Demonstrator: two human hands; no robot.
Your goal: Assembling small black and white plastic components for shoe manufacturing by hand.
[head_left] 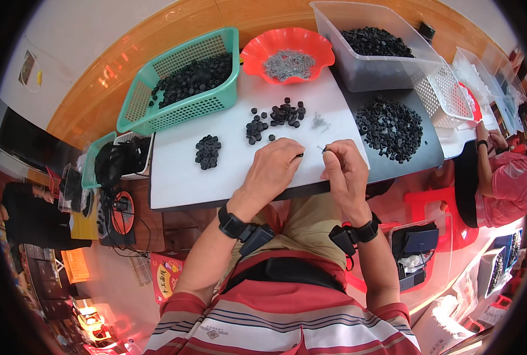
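Note:
My left hand (273, 167) is closed in a pinch near the front edge of the white board (175, 183). A small black part (300, 155) shows at its fingertips. Close beside it, my right hand (347, 174) pinches a thin metal screw (321, 148) with something small and dark at its lower end. Beyond my hands lie loose black knobs (284, 114) and a few scattered screws (319, 122). A tighter cluster of black knobs (207, 152) sits to the left. Each wrist wears a black strap with a box-like device.
At the back stand a green basket (183, 110) of black knobs, a red scalloped bowl (254, 50) of screws and a clear bin (370, 74) of black parts. More small black parts (389, 129) are heaped on a dark board at right. Another person (506, 183) sits far right.

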